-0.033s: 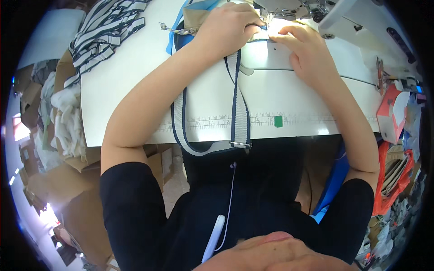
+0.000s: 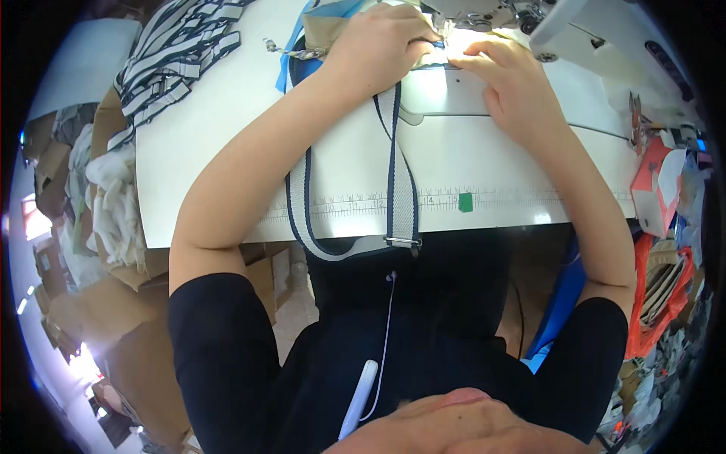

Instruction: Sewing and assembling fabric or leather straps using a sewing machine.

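Observation:
A grey webbing strap (image 2: 393, 151) with navy edges runs from the sewing machine (image 2: 575, 38) down the white table (image 2: 204, 151) and loops over its front edge, ending in a metal slider buckle (image 2: 402, 242). My left hand (image 2: 382, 41) is closed over the strap's top end, where it lies on tan and blue fabric (image 2: 318, 34) just left of the needle. My right hand (image 2: 510, 83) lies flat on the machine bed, fingertips pressing the strap at the needle. The needle itself is hidden in glare.
A heap of striped straps (image 2: 174, 53) lies at the table's far left corner. A ruler strip with a green marker (image 2: 465, 201) runs along the front edge. Cardboard boxes (image 2: 83, 318) and white cloth (image 2: 113, 197) stand left; red and white bags (image 2: 658, 181) crowd the right.

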Motion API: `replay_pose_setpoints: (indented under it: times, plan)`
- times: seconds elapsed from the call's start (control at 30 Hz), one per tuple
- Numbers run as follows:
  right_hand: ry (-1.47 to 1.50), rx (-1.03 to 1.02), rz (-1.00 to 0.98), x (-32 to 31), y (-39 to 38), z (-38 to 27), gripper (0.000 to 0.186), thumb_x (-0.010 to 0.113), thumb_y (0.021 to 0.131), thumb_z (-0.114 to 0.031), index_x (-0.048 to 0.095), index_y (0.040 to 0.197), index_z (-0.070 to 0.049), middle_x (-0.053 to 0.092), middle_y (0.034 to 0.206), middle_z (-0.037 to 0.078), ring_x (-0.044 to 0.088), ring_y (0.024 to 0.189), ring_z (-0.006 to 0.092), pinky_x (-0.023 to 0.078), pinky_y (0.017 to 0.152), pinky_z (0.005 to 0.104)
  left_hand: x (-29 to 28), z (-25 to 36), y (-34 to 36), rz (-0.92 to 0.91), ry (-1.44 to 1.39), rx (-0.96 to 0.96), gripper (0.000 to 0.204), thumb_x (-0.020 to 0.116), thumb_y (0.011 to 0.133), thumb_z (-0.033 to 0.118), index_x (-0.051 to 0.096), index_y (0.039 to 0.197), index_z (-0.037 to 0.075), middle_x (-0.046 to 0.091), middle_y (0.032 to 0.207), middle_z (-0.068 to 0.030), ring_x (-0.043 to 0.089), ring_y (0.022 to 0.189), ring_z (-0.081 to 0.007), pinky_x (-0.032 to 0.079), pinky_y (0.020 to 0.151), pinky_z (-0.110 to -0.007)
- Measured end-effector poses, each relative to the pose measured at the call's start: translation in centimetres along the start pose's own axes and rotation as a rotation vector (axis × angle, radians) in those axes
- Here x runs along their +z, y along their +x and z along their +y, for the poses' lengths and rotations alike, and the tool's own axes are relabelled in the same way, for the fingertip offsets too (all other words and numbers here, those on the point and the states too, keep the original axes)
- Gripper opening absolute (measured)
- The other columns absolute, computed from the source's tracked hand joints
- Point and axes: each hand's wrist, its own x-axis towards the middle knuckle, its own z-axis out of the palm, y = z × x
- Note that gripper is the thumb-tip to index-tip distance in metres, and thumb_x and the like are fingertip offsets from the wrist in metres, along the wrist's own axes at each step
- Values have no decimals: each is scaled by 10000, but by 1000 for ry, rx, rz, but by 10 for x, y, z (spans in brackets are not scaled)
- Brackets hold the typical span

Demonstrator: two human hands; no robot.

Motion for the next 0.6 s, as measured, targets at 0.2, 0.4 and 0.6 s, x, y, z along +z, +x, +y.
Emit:
replay_pose_setpoints:
  times: [0.2, 0.4, 0.6]
  plan:
    - [-68, -29, 90, 9, -6, -1, 353, 567, 772, 49, 696, 1039, -143, 623, 1001, 20, 580, 909, 216, 424, 874, 370, 0, -11, 4, 67, -28, 10, 171, 657, 808, 151, 725, 875, 9, 687, 935, -154, 629, 931, -312, 496, 848, -378]
    - [-20, 14, 72, 12, -6, 6, 315, 557, 770, 42, 632, 1026, -126, 622, 1000, 40, 573, 922, 235, 410, 885, 377, 2, -14, 7, 12, 64, -53, 190, 667, 804, 154, 726, 881, -9, 682, 918, -159, 636, 906, -303, 498, 828, -369]
    - [-23, 32, 55, 10, -5, 4, 298, 541, 767, 40, 616, 1011, -112, 621, 995, 52, 571, 929, 244, 407, 879, 376, 0, -14, 8, 36, 64, -36, 203, 671, 813, 171, 713, 858, -22, 672, 921, -162, 633, 906, -306, 497, 813, -373]
